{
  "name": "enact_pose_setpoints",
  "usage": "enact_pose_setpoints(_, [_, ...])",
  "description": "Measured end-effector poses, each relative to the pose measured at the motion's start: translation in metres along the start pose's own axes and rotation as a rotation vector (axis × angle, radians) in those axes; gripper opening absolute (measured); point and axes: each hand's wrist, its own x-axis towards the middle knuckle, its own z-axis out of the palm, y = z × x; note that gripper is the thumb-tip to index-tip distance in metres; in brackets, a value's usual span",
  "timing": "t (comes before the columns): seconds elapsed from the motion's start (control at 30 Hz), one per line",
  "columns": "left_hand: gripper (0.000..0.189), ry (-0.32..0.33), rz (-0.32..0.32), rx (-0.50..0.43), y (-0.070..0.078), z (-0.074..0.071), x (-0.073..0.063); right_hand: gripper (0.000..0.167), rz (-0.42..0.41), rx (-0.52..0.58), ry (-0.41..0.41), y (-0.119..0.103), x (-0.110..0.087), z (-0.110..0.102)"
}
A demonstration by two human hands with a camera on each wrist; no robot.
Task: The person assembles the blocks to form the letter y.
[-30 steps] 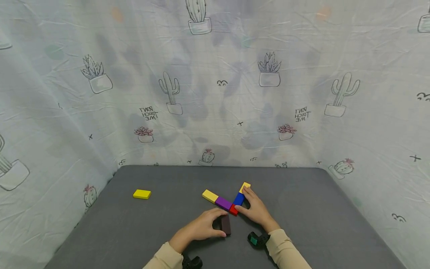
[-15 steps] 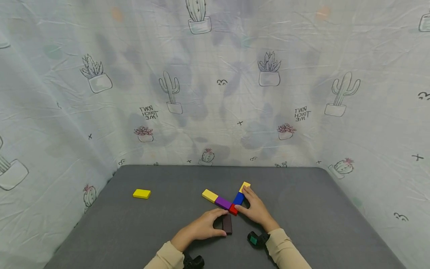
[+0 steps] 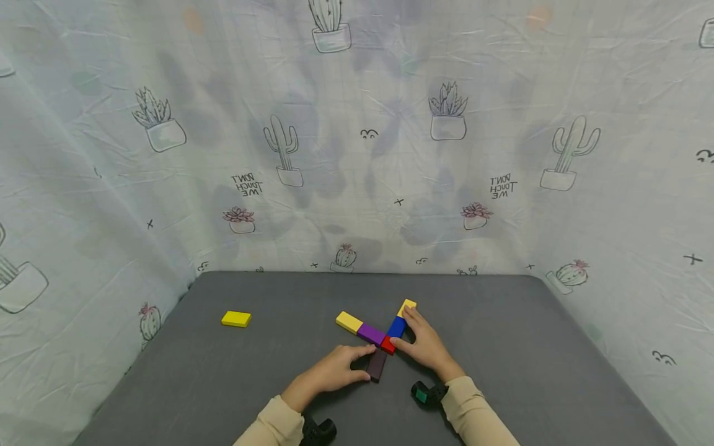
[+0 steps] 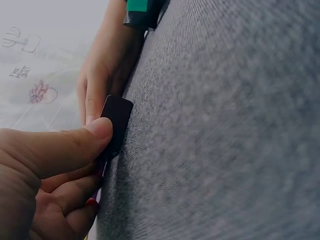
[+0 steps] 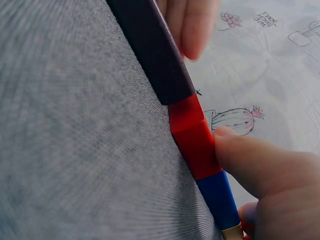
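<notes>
A dark brown block (image 3: 376, 365) lies on the table with its far end right at the red block (image 3: 388, 345). My left hand (image 3: 334, 370) pinches the brown block, thumb near its close end and fingertips by its far end. In the left wrist view the thumb (image 4: 80, 145) presses the block's side. My right hand (image 3: 426, 347) rests along a row of red, blue (image 3: 396, 327) and yellow (image 3: 408, 306) blocks, thumb on the red one and fingers over the yellow. A purple block (image 3: 370, 334) and a pale yellow block (image 3: 349, 323) run off leftward from the red.
A single bright yellow block (image 3: 236, 319) lies apart at the left on the grey table (image 3: 290, 297). Behind stands a cloth backdrop (image 3: 357, 186) printed with cacti. Black wrist devices (image 3: 428, 395) sit below both hands.
My left hand has turned the brown block and slid it up against the red block, so it lines up with the blue and yellow ones. The right hand has stayed in place.
</notes>
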Motion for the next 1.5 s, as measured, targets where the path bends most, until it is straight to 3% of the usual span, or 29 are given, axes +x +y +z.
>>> enact_pose_setpoints(0.43, [0.049,-0.004,-0.003,0.002,-0.001,-0.001,0.003,0.081,-0.001,0.001,0.000,-0.004,-0.001,0.003])
enact_pose_setpoints(0.87, [0.056,-0.001,0.013,-0.014,-0.002,-0.001,0.000,0.081,0.000,0.021,0.019,-0.005,-0.004,0.004])
enact_pose_setpoints(1.07, [0.055,0.078,0.048,-0.109,-0.008,-0.005,-0.009,0.082,-0.027,0.030,0.066,-0.008,-0.011,0.006])
enact_pose_setpoints(1.27, [0.056,0.151,0.008,-0.148,-0.015,-0.011,-0.018,0.082,-0.048,0.027,0.095,-0.021,-0.024,0.008])
enact_pose_setpoints(1.5, [0.053,0.212,-0.012,-0.157,-0.020,-0.017,-0.027,0.086,-0.025,0.010,0.061,-0.035,-0.031,0.011])
